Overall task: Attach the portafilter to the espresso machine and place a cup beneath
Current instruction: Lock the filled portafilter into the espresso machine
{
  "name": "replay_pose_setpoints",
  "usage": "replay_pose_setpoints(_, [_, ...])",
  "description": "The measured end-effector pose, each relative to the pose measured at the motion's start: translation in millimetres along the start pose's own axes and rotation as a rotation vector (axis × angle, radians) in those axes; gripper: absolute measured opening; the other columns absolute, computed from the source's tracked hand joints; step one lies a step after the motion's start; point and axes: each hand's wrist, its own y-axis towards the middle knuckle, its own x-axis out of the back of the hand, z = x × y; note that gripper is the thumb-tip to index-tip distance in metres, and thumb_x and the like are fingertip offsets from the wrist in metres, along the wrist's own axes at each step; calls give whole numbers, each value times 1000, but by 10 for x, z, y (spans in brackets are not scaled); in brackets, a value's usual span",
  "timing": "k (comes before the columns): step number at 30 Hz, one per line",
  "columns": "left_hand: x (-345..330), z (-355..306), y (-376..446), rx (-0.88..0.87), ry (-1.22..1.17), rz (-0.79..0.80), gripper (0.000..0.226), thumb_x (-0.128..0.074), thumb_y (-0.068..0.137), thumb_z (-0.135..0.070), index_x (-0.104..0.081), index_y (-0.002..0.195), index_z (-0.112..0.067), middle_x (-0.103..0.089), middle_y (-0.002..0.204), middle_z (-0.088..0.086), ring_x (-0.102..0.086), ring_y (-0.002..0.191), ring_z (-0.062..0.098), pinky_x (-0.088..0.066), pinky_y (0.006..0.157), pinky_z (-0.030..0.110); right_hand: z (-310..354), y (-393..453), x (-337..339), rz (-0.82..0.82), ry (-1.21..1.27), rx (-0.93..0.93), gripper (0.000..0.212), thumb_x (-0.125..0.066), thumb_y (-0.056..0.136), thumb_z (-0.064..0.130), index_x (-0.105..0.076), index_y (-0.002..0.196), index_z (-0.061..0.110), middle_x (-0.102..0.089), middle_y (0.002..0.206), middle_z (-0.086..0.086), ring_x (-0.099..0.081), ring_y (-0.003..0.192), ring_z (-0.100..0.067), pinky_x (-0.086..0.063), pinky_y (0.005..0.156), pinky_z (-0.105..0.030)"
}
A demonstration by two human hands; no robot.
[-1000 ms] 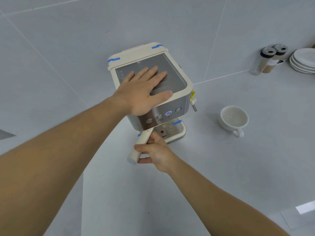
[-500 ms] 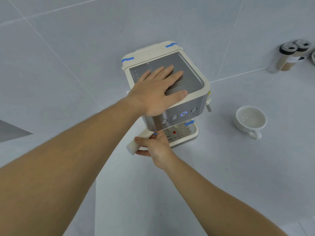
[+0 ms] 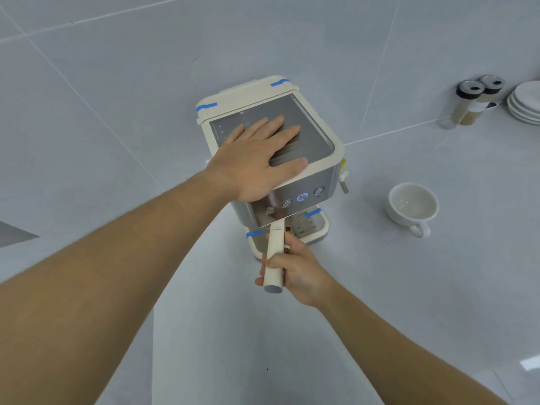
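A cream and steel espresso machine (image 3: 309, 133) stands on the grey counter, with blue tape on its corners. My left hand (image 3: 257, 159) lies flat on its metal top, fingers spread. My right hand (image 3: 295, 270) grips the cream handle of the portafilter (image 3: 276, 249), which points straight toward me from under the machine's front. The portafilter's head is hidden beneath the button panel. A white cup (image 3: 413, 207) sits upright on the counter to the right of the machine, its handle toward me.
Two glass shaker jars (image 3: 467, 103) with dark lids and a stack of white plates (image 3: 526, 103) stand at the far right near the wall. A steam wand (image 3: 344, 182) sticks out of the machine's right side. The tiled wall is close behind.
My right hand has swung the portafilter handle from pointing left to pointing straight toward me. My left hand has stayed flat on the machine's top.
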Motion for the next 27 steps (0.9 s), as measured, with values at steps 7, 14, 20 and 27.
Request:
replay_pose_setpoints(7, [6,28,-6,2,5,1,77,-22,80,-77,-19,150,-44,-12,165,-9,-6,151,13,1,120,41,197,-101,227,-46,-175,-56,17,-66,86,6,-64,102,11,-62,68,-8,-58,57,-24,-54,55,-37])
replay_pose_setpoints(14, [-8,39,-13,3,-2,-1,77,-21,79,-79,-19,150,-47,-14,165,-9,-7,151,12,1,120,41,500,-126,521,94,-274,-184,12,-63,91,5,-60,103,5,-61,71,-9,-59,61,-25,-56,57,-38])
replay_pose_setpoints(20, [-6,25,-23,7,-3,-10,75,-24,82,-77,-20,150,-46,-16,164,-10,-8,151,13,1,119,39,592,-117,590,133,-273,-251,22,-63,91,3,-58,112,4,-61,73,-11,-60,61,-26,-56,57,-38])
replay_pose_setpoints(27, [16,-2,-46,32,-38,-29,75,-29,81,-75,-25,149,-44,-19,163,-10,-10,150,11,-1,119,37,605,-169,579,124,-258,-278,16,-61,93,3,-61,109,3,-64,76,-11,-62,64,-24,-58,61,-38])
